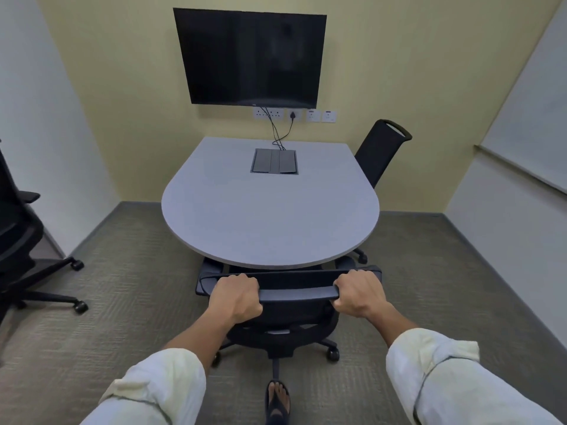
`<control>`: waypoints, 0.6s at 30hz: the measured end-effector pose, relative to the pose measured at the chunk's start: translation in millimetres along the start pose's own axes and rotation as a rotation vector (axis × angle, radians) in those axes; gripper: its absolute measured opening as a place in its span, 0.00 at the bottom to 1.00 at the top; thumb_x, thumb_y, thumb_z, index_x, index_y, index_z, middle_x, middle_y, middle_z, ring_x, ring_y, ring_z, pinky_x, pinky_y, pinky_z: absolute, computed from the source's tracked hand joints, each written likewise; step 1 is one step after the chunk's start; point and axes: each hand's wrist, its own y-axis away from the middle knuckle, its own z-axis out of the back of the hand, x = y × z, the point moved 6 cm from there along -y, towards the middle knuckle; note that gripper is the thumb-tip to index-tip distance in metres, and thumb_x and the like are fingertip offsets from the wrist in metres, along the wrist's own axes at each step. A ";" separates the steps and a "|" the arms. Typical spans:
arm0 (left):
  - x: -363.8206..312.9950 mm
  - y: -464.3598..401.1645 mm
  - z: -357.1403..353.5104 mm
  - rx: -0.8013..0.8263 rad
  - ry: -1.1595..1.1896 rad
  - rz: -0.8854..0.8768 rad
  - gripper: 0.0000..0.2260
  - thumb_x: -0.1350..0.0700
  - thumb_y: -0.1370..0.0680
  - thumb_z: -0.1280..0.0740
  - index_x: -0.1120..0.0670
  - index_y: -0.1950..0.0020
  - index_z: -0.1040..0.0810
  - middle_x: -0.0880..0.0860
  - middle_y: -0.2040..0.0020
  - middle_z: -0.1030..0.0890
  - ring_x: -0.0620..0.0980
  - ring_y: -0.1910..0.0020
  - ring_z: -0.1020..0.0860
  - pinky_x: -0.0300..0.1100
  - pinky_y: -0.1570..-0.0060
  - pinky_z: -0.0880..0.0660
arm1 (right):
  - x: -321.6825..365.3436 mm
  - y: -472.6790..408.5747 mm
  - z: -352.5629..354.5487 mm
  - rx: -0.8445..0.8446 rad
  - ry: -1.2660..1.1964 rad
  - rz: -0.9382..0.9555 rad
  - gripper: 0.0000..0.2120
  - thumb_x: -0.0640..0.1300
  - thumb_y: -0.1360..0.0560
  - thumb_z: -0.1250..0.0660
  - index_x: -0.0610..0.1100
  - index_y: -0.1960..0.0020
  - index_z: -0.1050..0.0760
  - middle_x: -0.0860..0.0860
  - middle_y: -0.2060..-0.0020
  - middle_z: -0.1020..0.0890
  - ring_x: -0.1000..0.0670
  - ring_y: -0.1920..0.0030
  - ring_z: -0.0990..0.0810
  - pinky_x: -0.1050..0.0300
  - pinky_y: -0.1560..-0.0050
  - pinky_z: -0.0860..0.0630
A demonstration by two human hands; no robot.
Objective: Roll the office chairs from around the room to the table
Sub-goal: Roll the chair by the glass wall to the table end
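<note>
Nearest to us, our left hand [234, 297] and right hand [357, 294] are both closed around the top rail of the black office chair [285, 320], one toward each end of the rail, knuckles up; a sandalled foot [277, 401] stands on the carpet just behind the chair's base. We judge the step in hand to be pushing this chair in at the near rounded edge of the table [270, 216]; its armrests already sit just under that edge, so this chair looks close to home. The next move, as we read it, calls for a short straight push, both hands even so the castors do not swing the seat sideways, then letting go and turning to the chair at the left wall [21, 240], which stands well apart from the table. The chair we hold is black, with a mesh-looking back, a five-star base and small castors; it looks light and free to roll on the short-pile carpet. Farther off, a second chair [382, 151] stands at the table's right edge; beyond it, a dark screen [250, 56] hangs on the far wall.
</note>
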 end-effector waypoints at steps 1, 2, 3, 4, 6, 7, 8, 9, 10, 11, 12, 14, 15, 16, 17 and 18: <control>-0.2 -5.3 0.9 -0.001 -0.002 -0.001 0.09 0.53 0.33 0.40 0.52 0.59 0.21 0.50 0.65 0.22 0.53 0.68 0.24 0.46 0.65 0.26 | -3.2 -6.4 -0.9 -0.002 0.000 -0.001 0.06 0.51 0.39 0.37 0.48 0.68 0.26 0.52 0.74 0.25 0.46 0.69 0.25 0.56 0.68 0.33; 0.4 -11.3 2.6 -0.007 -0.009 -0.003 0.09 0.53 0.33 0.40 0.52 0.59 0.22 0.50 0.65 0.22 0.53 0.67 0.24 0.46 0.64 0.26 | -6.0 -12.9 -1.6 -0.007 -0.004 -0.001 0.07 0.51 0.39 0.37 0.48 0.68 0.26 0.52 0.74 0.26 0.46 0.69 0.25 0.56 0.68 0.33; 1.6 -17.5 4.2 -0.015 -0.017 -0.003 0.09 0.53 0.33 0.40 0.52 0.59 0.22 0.50 0.64 0.22 0.53 0.67 0.24 0.47 0.64 0.26 | -8.2 -19.5 -2.1 -0.012 -0.010 0.001 0.07 0.51 0.39 0.37 0.48 0.68 0.26 0.52 0.73 0.26 0.46 0.69 0.25 0.55 0.67 0.33; 3.6 -24.2 5.7 -0.021 -0.025 -0.001 0.09 0.53 0.32 0.40 0.52 0.59 0.22 0.50 0.65 0.23 0.53 0.66 0.24 0.47 0.64 0.27 | -10.0 -26.8 -2.0 -0.021 -0.016 0.003 0.08 0.51 0.38 0.38 0.47 0.67 0.25 0.53 0.73 0.26 0.46 0.69 0.26 0.55 0.67 0.33; 10.6 -38.8 9.2 -0.019 -0.037 0.005 0.09 0.52 0.32 0.40 0.52 0.59 0.21 0.49 0.66 0.24 0.53 0.66 0.24 0.46 0.65 0.26 | -11.9 -43.8 0.3 -0.050 -0.025 0.013 0.08 0.50 0.38 0.38 0.46 0.67 0.25 0.53 0.73 0.26 0.46 0.69 0.27 0.55 0.67 0.34; 15.7 -45.7 11.7 -0.013 -0.042 0.009 0.09 0.52 0.32 0.40 0.52 0.59 0.21 0.49 0.67 0.24 0.53 0.67 0.24 0.46 0.65 0.26 | -11.6 -52.2 1.9 -0.062 -0.027 0.017 0.09 0.50 0.38 0.38 0.46 0.67 0.25 0.52 0.74 0.26 0.46 0.69 0.27 0.55 0.67 0.34; 21.4 -52.6 14.0 -0.006 -0.048 0.010 0.09 0.52 0.33 0.40 0.52 0.59 0.21 0.48 0.67 0.24 0.52 0.67 0.24 0.46 0.65 0.26 | -10.5 -59.9 2.9 -0.071 -0.026 0.022 0.09 0.51 0.38 0.38 0.46 0.66 0.24 0.52 0.74 0.26 0.46 0.69 0.27 0.55 0.68 0.34; 27.0 -58.7 15.8 0.001 -0.055 0.009 0.09 0.52 0.33 0.40 0.51 0.60 0.21 0.48 0.68 0.24 0.52 0.68 0.24 0.45 0.66 0.27 | -8.7 -66.2 3.1 -0.076 -0.022 0.028 0.10 0.51 0.37 0.38 0.46 0.66 0.23 0.52 0.73 0.25 0.45 0.69 0.26 0.55 0.68 0.34; 32.2 -63.8 17.1 0.007 -0.063 0.004 0.09 0.51 0.33 0.39 0.51 0.60 0.21 0.48 0.68 0.23 0.51 0.68 0.24 0.45 0.67 0.27 | -6.7 -71.5 3.3 -0.079 -0.018 0.035 0.10 0.51 0.37 0.38 0.46 0.65 0.23 0.52 0.73 0.25 0.45 0.69 0.26 0.55 0.68 0.34; 36.5 -67.2 18.2 0.014 -0.074 -0.003 0.09 0.51 0.33 0.39 0.51 0.61 0.21 0.49 0.68 0.23 0.51 0.68 0.24 0.45 0.67 0.28 | -4.8 -75.7 3.2 -0.081 -0.020 0.038 0.10 0.51 0.37 0.38 0.46 0.65 0.23 0.52 0.73 0.25 0.46 0.69 0.26 0.55 0.68 0.34; 39.8 -69.1 19.0 0.020 -0.080 -0.006 0.09 0.51 0.33 0.39 0.52 0.60 0.21 0.49 0.67 0.22 0.51 0.68 0.24 0.45 0.68 0.28 | -3.2 -78.5 2.8 -0.081 -0.025 0.040 0.10 0.52 0.36 0.38 0.46 0.66 0.23 0.52 0.74 0.26 0.46 0.69 0.26 0.55 0.68 0.34; 43.6 -71.2 20.5 0.021 -0.079 -0.011 0.09 0.51 0.33 0.39 0.52 0.60 0.20 0.49 0.66 0.21 0.51 0.68 0.23 0.44 0.68 0.28 | -1.7 -81.8 2.1 -0.075 -0.029 0.047 0.10 0.52 0.36 0.38 0.47 0.66 0.24 0.53 0.74 0.26 0.46 0.70 0.26 0.55 0.67 0.33; 43.8 -71.7 20.8 0.018 -0.077 -0.015 0.09 0.51 0.32 0.39 0.51 0.60 0.20 0.50 0.66 0.21 0.52 0.68 0.23 0.44 0.69 0.29 | -1.6 -82.4 1.7 -0.073 -0.027 0.051 0.10 0.52 0.35 0.38 0.47 0.66 0.24 0.53 0.74 0.26 0.47 0.70 0.26 0.55 0.67 0.33; 43.2 -71.6 20.6 0.016 -0.073 -0.017 0.09 0.51 0.32 0.39 0.51 0.61 0.20 0.50 0.67 0.21 0.52 0.68 0.23 0.44 0.69 0.29 | -2.1 -82.9 1.6 -0.072 -0.023 0.054 0.10 0.53 0.35 0.38 0.47 0.66 0.24 0.52 0.74 0.26 0.47 0.70 0.26 0.55 0.67 0.33; 42.1 -70.9 20.8 0.012 -0.068 -0.019 0.09 0.50 0.33 0.39 0.51 0.61 0.20 0.50 0.67 0.21 0.52 0.68 0.23 0.44 0.69 0.29 | -3.0 -83.4 1.9 -0.070 -0.018 0.057 0.10 0.53 0.35 0.38 0.48 0.66 0.24 0.52 0.74 0.26 0.47 0.70 0.27 0.55 0.67 0.33; 41.1 -69.9 20.3 0.008 -0.064 -0.021 0.09 0.50 0.33 0.39 0.51 0.62 0.20 0.50 0.68 0.21 0.52 0.69 0.23 0.44 0.69 0.28 | -4.2 -83.8 1.4 -0.064 -0.012 0.058 0.10 0.54 0.34 0.38 0.48 0.66 0.24 0.52 0.73 0.25 0.47 0.70 0.27 0.55 0.67 0.33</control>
